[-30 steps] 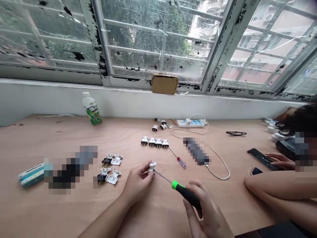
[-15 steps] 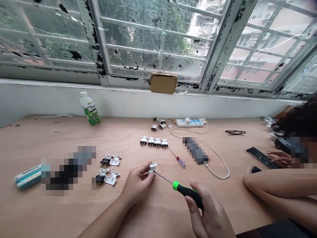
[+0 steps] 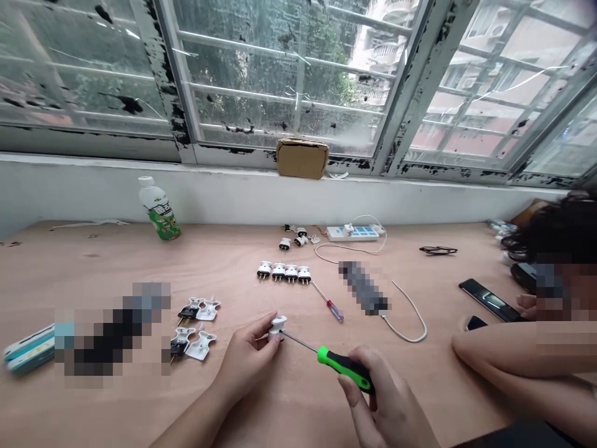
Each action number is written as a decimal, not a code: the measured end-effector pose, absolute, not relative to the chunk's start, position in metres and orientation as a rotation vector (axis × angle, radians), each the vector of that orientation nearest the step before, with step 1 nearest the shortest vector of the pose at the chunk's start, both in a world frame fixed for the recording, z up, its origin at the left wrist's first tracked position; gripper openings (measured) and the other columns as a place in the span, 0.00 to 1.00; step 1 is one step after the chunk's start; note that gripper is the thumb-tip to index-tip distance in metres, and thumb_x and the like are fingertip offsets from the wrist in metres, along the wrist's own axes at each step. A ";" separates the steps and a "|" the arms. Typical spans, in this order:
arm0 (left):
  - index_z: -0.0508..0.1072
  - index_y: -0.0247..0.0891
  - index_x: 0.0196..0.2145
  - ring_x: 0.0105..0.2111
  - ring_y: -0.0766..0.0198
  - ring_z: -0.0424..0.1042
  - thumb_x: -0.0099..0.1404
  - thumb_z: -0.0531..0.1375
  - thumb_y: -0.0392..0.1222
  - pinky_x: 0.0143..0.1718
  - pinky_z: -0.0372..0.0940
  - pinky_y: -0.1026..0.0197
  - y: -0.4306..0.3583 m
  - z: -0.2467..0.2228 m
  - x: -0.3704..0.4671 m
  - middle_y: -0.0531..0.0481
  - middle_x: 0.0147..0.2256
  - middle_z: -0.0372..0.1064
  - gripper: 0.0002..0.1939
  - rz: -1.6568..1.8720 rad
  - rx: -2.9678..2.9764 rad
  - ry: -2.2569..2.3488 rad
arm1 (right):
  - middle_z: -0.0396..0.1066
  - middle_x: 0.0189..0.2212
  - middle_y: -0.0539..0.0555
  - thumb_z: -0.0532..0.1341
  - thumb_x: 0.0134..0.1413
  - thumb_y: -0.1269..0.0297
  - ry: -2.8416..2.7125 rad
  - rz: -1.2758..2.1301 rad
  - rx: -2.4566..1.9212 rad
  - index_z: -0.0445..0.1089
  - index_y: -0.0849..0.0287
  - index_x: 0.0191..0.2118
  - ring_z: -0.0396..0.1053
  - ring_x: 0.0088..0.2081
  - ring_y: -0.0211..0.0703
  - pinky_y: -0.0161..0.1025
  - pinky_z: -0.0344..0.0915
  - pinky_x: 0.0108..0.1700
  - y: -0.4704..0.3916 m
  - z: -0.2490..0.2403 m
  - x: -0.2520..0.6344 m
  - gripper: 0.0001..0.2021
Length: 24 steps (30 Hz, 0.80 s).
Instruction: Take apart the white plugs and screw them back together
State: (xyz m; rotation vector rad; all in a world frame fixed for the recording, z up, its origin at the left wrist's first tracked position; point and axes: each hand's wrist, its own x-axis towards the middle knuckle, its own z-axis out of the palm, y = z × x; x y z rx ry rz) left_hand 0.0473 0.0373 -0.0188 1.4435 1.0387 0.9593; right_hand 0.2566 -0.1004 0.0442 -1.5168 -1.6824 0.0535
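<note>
Between the thumb and fingers of my left hand [image 3: 252, 348] is a white plug [image 3: 278, 325], held just above the table. My right hand [image 3: 382, 392] is closed around the green and black handle of a screwdriver [image 3: 347, 368]. Its thin shaft points left and the tip meets the side of the plug. Beyond my hands stands a row of several assembled white and black plugs [image 3: 284, 272]. A second screwdriver [image 3: 334, 310] with a clear purple and red handle lies beside that row. Opened plug halves [image 3: 201, 344] with black inserts and pins lie left of my left hand.
At the back are more plug parts [image 3: 301, 239] and a power strip [image 3: 353, 233] with a white cable. A green-labelled bottle [image 3: 160, 211] stands back left; a teal box [image 3: 30, 351] lies at left. On the right sits another person [image 3: 517, 354] near a phone [image 3: 489, 300] and glasses [image 3: 438, 251].
The screwdriver handle has turned in my right hand, showing more green, with its tip still at the plug. The view has shifted slightly. The other person's hand has drawn back from the phone.
</note>
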 end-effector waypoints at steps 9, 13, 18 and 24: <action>0.75 0.40 0.54 0.53 0.49 0.74 0.59 0.66 0.46 0.54 0.71 0.51 0.041 -0.032 0.044 0.44 0.54 0.74 0.25 0.963 1.424 1.081 | 0.67 0.39 0.55 0.52 0.58 0.68 -1.761 0.066 -1.513 0.64 0.53 0.45 0.70 0.28 0.37 0.31 0.69 0.29 -0.087 0.053 0.262 0.11; 0.76 0.39 0.53 0.53 0.49 0.74 0.57 0.68 0.48 0.56 0.70 0.51 0.040 -0.025 0.046 0.43 0.52 0.75 0.27 0.966 1.350 1.101 | 0.63 0.33 0.51 0.53 0.53 0.74 -1.923 0.101 -1.500 0.65 0.53 0.40 0.67 0.26 0.35 0.30 0.69 0.30 -0.084 0.052 0.265 0.11; 0.75 0.38 0.54 0.53 0.50 0.74 0.57 0.67 0.50 0.57 0.68 0.51 0.039 -0.023 0.047 0.43 0.54 0.74 0.28 0.960 1.280 1.107 | 0.64 0.32 0.51 0.55 0.54 0.76 -1.975 0.129 -1.553 0.66 0.53 0.36 0.66 0.26 0.34 0.26 0.66 0.28 -0.083 0.056 0.263 0.09; 0.76 0.42 0.53 0.54 0.52 0.74 0.59 0.66 0.50 0.57 0.68 0.54 0.036 -0.027 0.045 0.46 0.53 0.74 0.25 0.949 1.354 1.125 | 0.67 0.35 0.52 0.55 0.53 0.76 -2.041 0.188 -1.571 0.67 0.53 0.41 0.70 0.29 0.37 0.29 0.70 0.32 -0.082 0.061 0.262 0.12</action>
